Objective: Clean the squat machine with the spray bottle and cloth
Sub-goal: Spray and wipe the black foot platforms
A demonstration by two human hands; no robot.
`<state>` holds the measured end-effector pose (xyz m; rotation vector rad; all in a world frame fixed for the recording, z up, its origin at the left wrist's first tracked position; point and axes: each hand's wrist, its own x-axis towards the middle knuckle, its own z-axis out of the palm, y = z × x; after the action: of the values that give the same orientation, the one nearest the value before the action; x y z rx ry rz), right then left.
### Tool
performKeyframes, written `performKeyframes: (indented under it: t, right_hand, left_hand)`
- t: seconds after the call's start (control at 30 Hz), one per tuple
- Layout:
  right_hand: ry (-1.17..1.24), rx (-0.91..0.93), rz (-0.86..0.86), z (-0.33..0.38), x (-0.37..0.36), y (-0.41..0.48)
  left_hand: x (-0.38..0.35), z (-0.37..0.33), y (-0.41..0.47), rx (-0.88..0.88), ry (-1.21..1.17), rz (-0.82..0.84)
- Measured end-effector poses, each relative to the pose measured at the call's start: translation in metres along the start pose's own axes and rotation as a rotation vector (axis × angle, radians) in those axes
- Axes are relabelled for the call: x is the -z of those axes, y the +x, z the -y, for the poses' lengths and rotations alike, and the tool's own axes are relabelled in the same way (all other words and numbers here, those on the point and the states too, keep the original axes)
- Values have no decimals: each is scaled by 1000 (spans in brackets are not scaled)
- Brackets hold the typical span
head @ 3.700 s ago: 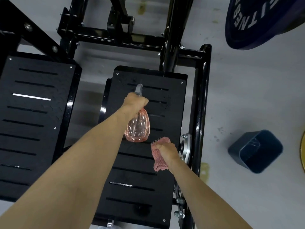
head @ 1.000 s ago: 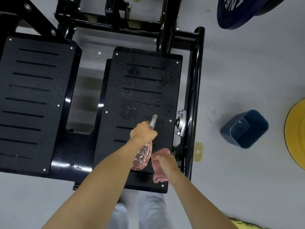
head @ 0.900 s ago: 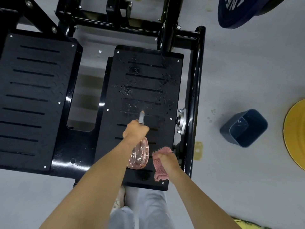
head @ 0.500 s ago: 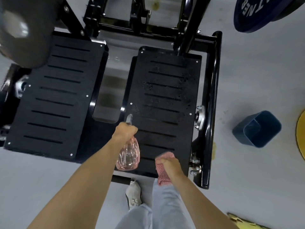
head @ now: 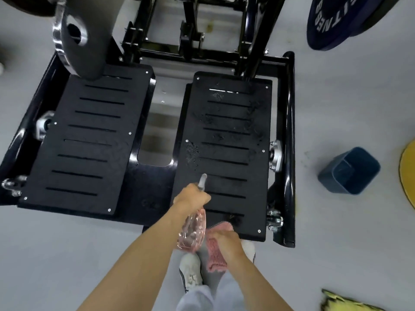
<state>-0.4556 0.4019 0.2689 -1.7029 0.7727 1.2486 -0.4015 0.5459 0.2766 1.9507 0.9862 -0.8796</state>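
Stepped back a pace, so my hands now sit at the near edge of the right footplate [head: 226,153]. Left hand [head: 192,198]: fingers wrapped round the spray bottle [head: 193,232], nozzle aimed over the wet plate. Right hand [head: 226,241]: fingers bunched round the cloth [head: 214,254], just beside the bottle. Spraying step, I'd say. Next, wet the dry-looking left footplate [head: 85,142] or start wiping. Both forearms reach forward and down.

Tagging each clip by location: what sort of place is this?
Most likely a gym floor. A black squat machine with slotted footplates fills the view, a grey plate is loaded on its left side, and a blue weight plate sits at upper right.
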Motion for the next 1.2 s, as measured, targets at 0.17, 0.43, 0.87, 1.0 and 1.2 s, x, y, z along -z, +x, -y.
performKeyframes:
  t: [0.17, 0.43, 0.87, 1.0, 1.2]
  right_hand:
    - [5, -42, -66, -23, 35, 1]
    - [-51, -26, -78, -57, 87, 5]
    - [-61, -64, -63, -71, 88, -5]
    - [-56, -56, -50, -72, 75, -4]
    - [-117, -39, -58, -72, 56, -4]
  left_hand:
    - [-43, -20, -14, -118, 63, 54]
    - [-115, -37, -34, -196, 215, 145]
    - [-88, 37, -40, 64, -99, -116]
    - [-67, 73, -31, 171, -246, -171]
    - [-61, 100, -38, 204, -20, -150]
